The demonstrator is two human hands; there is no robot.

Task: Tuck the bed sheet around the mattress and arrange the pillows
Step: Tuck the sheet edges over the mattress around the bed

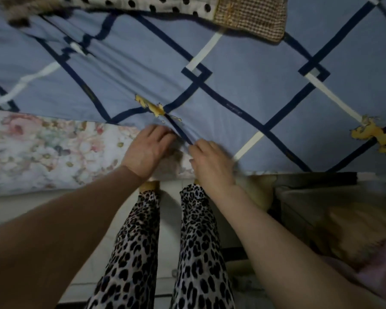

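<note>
Both forearms fill the near part of my view, with leopard-print trousers (143, 241) between them, standing on a pale floor (94, 259). My left hand (148, 150) and right hand (211, 162) meet at the near edge of the bed, fingers curled into the blue bed sheet (243, 70); each seems to pinch a fold of it, though motion blur smears the fingertips and I cannot tell exactly how they lie. Left of my hands the sheet stops short, baring a floral mattress (42, 152) along the near left side. Right of them the sheet reaches the bed's edge. At the far edge, cut off by the frame, lie a polka-dot pillow (147, 4) and a brown checked pillow (252, 16), touching each other. Near right, dim blurred shapes crowd the bedside; I cannot make them out. Yellow motifs (372, 133) mark the sheet's crossings.
</note>
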